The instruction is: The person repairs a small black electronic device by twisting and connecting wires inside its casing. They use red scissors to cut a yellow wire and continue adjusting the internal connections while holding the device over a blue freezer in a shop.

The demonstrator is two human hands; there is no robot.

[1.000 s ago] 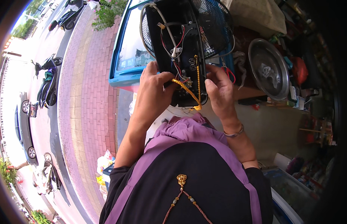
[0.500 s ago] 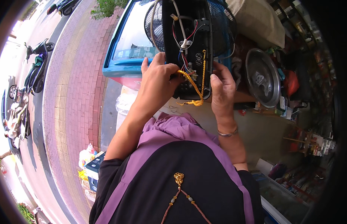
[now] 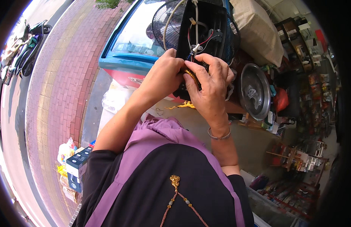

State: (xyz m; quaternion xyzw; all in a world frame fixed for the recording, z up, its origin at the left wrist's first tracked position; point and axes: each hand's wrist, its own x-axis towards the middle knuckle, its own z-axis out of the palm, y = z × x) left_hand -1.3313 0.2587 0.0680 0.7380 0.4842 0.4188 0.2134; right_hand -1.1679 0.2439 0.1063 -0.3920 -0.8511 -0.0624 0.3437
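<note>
An open black housing (image 3: 207,19) with white, red and blue wires lies across a mesh fan guard (image 3: 164,22). My left hand (image 3: 168,72) is closed at its lower left, pinching a yellow braided cord (image 3: 191,75). My right hand (image 3: 209,87) has come in over the housing's lower part, curled round the same cord with thumb and index finger near my left fingertips. Both hands hide much of the lower wiring. The cord's frayed yellow end (image 3: 186,105) hangs below the housing.
Beneath lies a blue-rimmed chest with a glass lid (image 3: 130,45). A metal basin (image 3: 255,90) and canvas-covered bundle (image 3: 253,32) stand at right, beside crowded shelves (image 3: 304,45). At left are a brick pavement (image 3: 62,75), scooters (image 3: 24,49) and stacked boxes (image 3: 77,166).
My right hand has moved left from the housing's side onto the cord beside my left fingers. The view has turned slightly, showing more shelves at right.
</note>
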